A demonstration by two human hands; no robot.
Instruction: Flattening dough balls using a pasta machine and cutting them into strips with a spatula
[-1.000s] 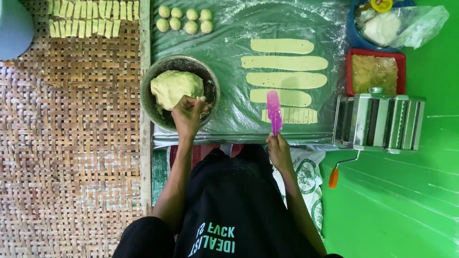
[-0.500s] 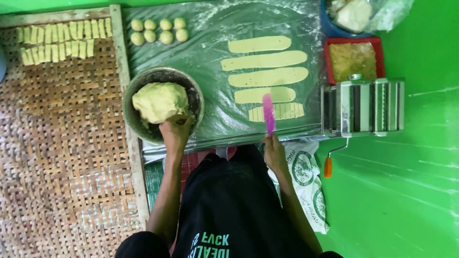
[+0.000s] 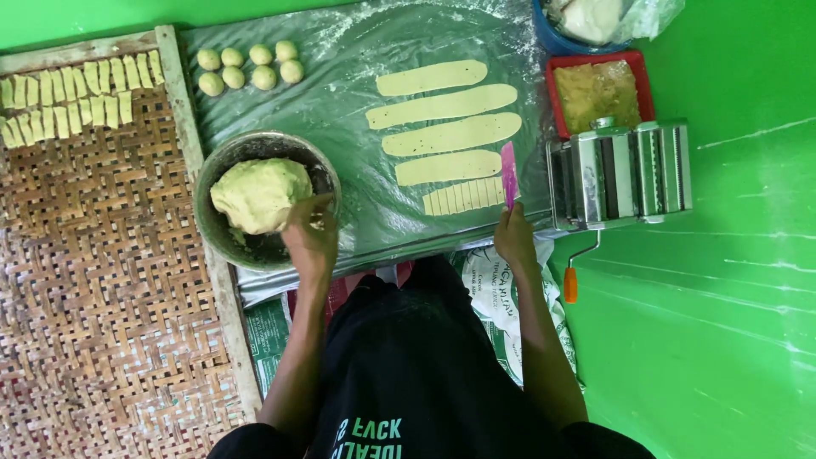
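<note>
A big lump of pale yellow-green dough [image 3: 257,194] lies in a round metal bowl [image 3: 223,162]. My left hand [image 3: 311,233] reaches into the bowl and grips the lump's right edge. My right hand [image 3: 513,235] holds a pink plastic scraper [image 3: 508,173] upright beside a dough strip cut into small pieces [image 3: 466,196]. Above it lie several long flat dough strips [image 3: 442,121] on a floured plastic sheet [image 3: 357,68].
Several small dough balls [image 3: 246,67] sit at the sheet's far left. Cut dough pieces [image 3: 76,92] lie on a woven bamboo tray [image 3: 102,280]. A metal pasta roller [image 3: 625,172] stands right, behind it a red tray [image 3: 599,92] and a blue bowl [image 3: 561,38].
The view shifted, so everything sits further right and lower in frame. My left hand stays at the dough lump. My right hand with the scraper moved to the right end of the cut strip.
</note>
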